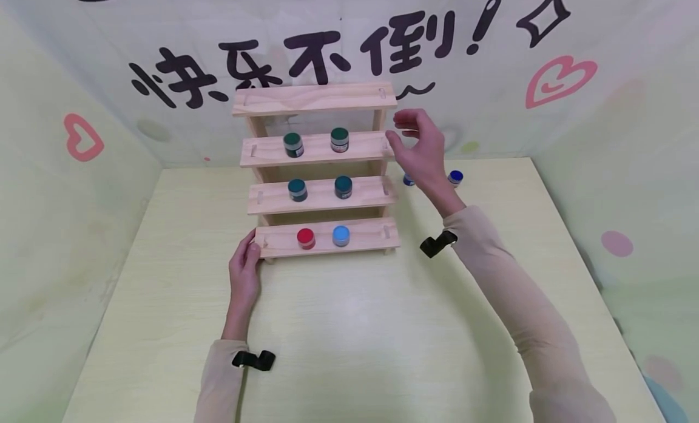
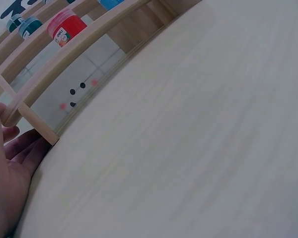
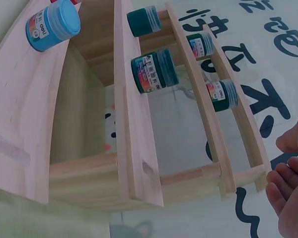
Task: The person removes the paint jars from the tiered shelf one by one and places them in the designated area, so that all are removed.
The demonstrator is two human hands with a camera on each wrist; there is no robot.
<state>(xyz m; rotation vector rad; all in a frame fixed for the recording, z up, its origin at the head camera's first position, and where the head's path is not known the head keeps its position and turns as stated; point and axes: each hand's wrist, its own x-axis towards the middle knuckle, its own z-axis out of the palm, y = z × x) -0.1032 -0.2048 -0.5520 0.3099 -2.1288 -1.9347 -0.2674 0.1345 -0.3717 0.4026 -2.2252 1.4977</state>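
Observation:
A four-step wooden rack [image 1: 322, 196] carries small paint jars. My left hand [image 1: 244, 274] holds the left end of its bottom step, fingers around the corner by the leg in the left wrist view. Beside the right end of the upper steps, my right hand [image 1: 423, 145] is raised with thumb and bent fingers apart and nothing between them. A red jar [image 1: 306, 238] and a light blue jar [image 1: 341, 235] stand on the bottom step. Two dark teal jars [image 1: 297, 190] sit one step above, and two green jars [image 1: 293, 145] on the step over that.
Two dark blue-lidded jars [image 1: 455, 178] stand on the table behind the right forearm, one partly hidden by it. The rack's top step [image 1: 314, 99] bears no jars. A white printed cloth [image 1: 475, 101] hangs behind the pale table [image 1: 349, 344], with side panels left and right.

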